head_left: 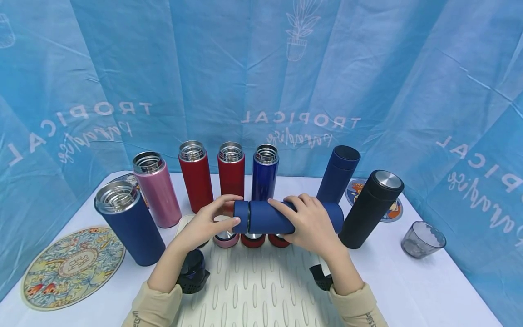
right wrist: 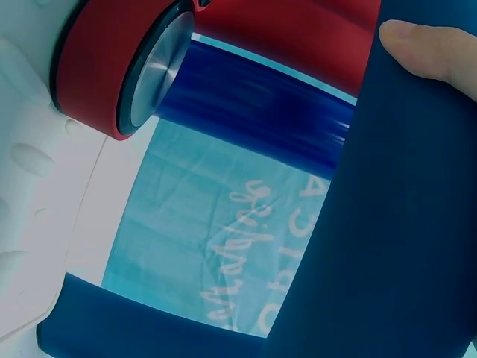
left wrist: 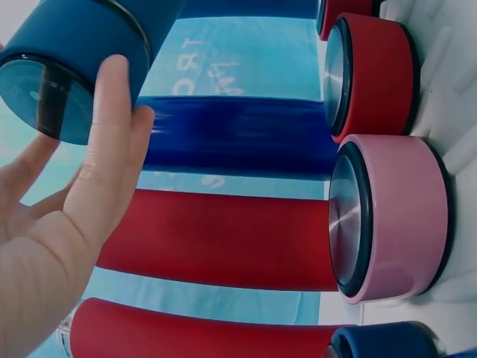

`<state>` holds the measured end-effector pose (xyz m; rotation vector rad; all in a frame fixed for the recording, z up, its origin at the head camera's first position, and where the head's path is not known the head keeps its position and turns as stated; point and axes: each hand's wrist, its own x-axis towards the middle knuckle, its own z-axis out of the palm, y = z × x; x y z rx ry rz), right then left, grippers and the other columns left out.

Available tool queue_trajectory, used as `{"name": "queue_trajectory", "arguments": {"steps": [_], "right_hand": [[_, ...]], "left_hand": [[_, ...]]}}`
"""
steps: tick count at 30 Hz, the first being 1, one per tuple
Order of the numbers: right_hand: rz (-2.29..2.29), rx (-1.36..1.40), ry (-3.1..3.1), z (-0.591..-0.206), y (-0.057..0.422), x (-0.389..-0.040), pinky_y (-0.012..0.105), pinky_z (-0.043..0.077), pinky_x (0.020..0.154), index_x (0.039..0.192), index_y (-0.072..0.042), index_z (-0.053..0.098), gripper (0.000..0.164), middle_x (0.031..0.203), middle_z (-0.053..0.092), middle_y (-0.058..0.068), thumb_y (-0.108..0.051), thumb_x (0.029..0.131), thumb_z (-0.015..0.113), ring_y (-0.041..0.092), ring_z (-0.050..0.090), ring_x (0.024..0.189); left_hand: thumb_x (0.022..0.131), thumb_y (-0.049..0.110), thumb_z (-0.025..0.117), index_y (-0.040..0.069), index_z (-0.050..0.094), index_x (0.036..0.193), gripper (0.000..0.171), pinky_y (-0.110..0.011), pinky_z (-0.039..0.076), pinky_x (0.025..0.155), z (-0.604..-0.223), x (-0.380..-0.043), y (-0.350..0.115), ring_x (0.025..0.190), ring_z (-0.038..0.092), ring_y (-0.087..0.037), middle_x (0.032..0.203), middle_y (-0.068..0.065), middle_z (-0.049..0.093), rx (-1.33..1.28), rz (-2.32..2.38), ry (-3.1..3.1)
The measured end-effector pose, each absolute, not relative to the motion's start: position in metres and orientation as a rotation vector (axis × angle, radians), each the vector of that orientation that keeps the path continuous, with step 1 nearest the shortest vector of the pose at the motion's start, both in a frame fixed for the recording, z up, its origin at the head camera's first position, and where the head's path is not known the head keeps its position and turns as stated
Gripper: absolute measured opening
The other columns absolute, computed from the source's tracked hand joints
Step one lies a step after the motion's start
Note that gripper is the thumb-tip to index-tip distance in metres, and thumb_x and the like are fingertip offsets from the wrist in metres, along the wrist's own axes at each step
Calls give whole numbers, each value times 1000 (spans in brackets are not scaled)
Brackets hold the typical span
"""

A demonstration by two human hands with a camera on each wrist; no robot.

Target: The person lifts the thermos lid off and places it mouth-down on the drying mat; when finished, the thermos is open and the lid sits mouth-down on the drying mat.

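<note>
A navy thermos flask point(head_left: 267, 218) lies level in the air across the front of me, its lid on the left with a thin dark seam beside it. My left hand point(head_left: 204, 227) grips the lid point(head_left: 241, 217), fingers and thumb spread around its end. My right hand point(head_left: 312, 225) holds the flask's body from above, and the thumb shows on its side in the right wrist view. Below the flask, a pink lid point(left wrist: 406, 220) and two red lids point(head_left: 252, 240) stand in a row. A blue lid point(left wrist: 384, 343) shows at the bottom of the left wrist view.
Uncapped flasks stand behind and left: navy point(head_left: 136, 234), pink point(head_left: 160, 195), red point(head_left: 196, 186), another red point(head_left: 231, 175) and glossy blue point(head_left: 264, 181). Capped navy point(head_left: 337, 177) and black flasks point(head_left: 365, 213) stand right, near a glass point(head_left: 422, 240). A ribbed white mat point(head_left: 253, 295) lies in front.
</note>
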<state>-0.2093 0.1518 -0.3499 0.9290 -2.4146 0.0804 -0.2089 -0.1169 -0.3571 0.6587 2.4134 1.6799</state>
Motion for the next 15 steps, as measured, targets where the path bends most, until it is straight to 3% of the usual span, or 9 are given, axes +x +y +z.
{"name": "queue_trajectory", "arguments": {"steps": [4,10,15], "right_hand": [[78,929,-2408,-349,152,-209,46,46,85,133,-29,49,88,111,61,8,-39,55,87,28,54,96],[62,924,-2399,-348,154,-209,45,46,85,133,-29,49,87,111,60,7,-41,55,86,28,53,97],[50,923,-2397,-348,155,-209,44,47,84,133,-29,49,87,111,60,7,-42,56,86,28,53,97]], "left_hand": [[86,27,65,21,38,138,60,-43,52,81,-357,-209,-117,108,51,-32,130,-15,45,655,1674,2391],[71,22,79,22,32,141,84,-52,43,93,-357,-208,-116,123,40,-36,143,-9,29,828,1685,2366],[70,8,78,16,42,133,72,-46,44,95,-358,-210,-115,123,39,-32,141,-10,31,925,1755,2360]]}}
